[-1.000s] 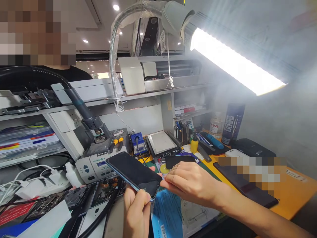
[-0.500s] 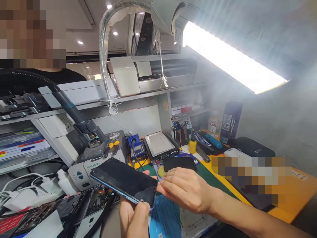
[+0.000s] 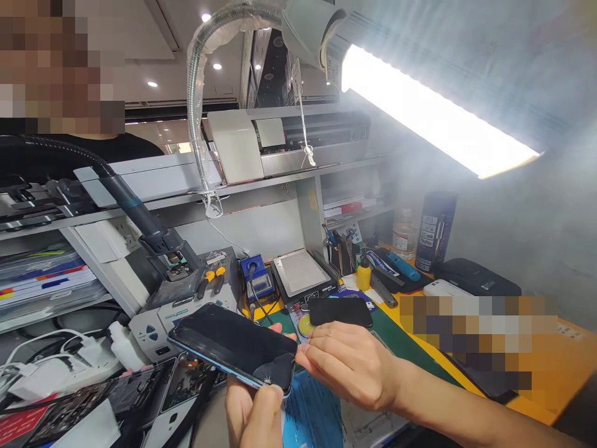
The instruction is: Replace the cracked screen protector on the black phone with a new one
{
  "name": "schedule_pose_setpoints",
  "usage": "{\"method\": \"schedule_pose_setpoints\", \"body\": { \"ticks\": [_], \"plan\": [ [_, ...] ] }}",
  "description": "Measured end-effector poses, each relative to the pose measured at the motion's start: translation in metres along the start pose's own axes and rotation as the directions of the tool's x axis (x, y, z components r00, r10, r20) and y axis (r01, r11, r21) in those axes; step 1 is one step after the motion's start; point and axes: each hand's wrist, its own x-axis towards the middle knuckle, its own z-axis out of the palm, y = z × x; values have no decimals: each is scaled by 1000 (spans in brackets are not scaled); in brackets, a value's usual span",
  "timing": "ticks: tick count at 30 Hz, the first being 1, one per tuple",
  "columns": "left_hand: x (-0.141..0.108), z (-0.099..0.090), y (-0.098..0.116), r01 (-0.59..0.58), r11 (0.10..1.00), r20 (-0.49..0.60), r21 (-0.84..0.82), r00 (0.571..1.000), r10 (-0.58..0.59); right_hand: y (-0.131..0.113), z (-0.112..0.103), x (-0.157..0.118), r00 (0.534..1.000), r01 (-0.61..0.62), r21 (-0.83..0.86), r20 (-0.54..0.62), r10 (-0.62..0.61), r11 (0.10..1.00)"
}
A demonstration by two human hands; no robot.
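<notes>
A smartphone [image 3: 228,342] with a black screen and a blue frame lies tilted in my left hand [image 3: 254,410], thumb on its near edge and fingertips showing past the far side. Its screen is cracked near the right-hand end, where a darker curved patch shows. My right hand [image 3: 349,364] is at that end, its fingers bent and pressed together against the phone's edge. Whatever those fingertips may pinch is hidden. Behind my right hand, another dark phone [image 3: 340,310] rests on the bench.
A lit lamp [image 3: 438,112] hangs over the bench. At the back stand a blue soldering station [image 3: 258,278], a flat heating plate [image 3: 304,274] and a yellow bottle [image 3: 363,274]. Opened phones [image 3: 186,376] and a power strip [image 3: 60,373] crowd the left. A person [image 3: 125,143] is beyond the shelf.
The view has shifted very slightly. Both hands keep their places on the phone, and the phone's left end sits a touch lower.
</notes>
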Motion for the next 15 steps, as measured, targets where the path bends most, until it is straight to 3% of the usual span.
{"method": "schedule_pose_setpoints", "body": {
  "ticks": [9,15],
  "plan": [
    [9,-9,-11,-41,999,-46,23,998,42,-1,1,1,1000,3,-2,-8,-3,1000],
    [10,-10,-6,30,999,-41,-21,999,-31,-1,0,-1,999,-42,29,16,42,999]
  ]
}}
